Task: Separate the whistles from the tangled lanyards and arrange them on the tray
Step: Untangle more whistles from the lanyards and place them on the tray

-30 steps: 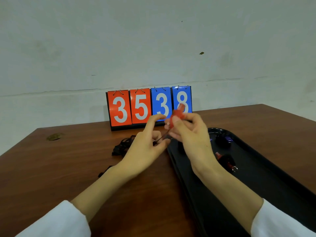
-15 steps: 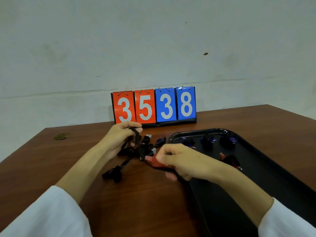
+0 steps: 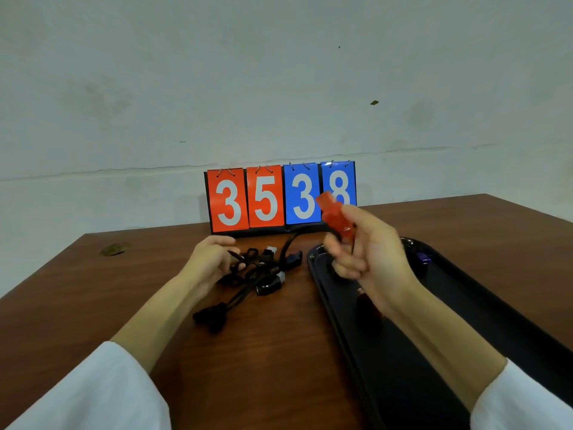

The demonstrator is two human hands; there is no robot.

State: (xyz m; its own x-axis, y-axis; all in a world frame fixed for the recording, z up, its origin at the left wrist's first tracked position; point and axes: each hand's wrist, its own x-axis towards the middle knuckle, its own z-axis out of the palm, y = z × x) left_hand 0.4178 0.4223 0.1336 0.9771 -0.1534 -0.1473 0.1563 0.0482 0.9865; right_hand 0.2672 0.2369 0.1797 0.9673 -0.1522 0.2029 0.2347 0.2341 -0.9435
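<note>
A: Where's the whistle [image 3: 336,217]?
B: Pinched in the right hand [image 3: 372,256], above the tray's [image 3: 434,336] far-left corner; the left hand [image 3: 207,262] grips the lanyards [image 3: 257,268] mid-desk [image 3: 93,305].
A: Best done?
B: The person should pin the lanyards and lower it gently.

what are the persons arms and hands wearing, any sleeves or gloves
Both arms wear white long sleeves: the left sleeve and the right sleeve end partway up the forearms, leaving wrists bare. The left hand and right hand are bare too, with no gloves, and no watch or band shows at the wrists.
</note>
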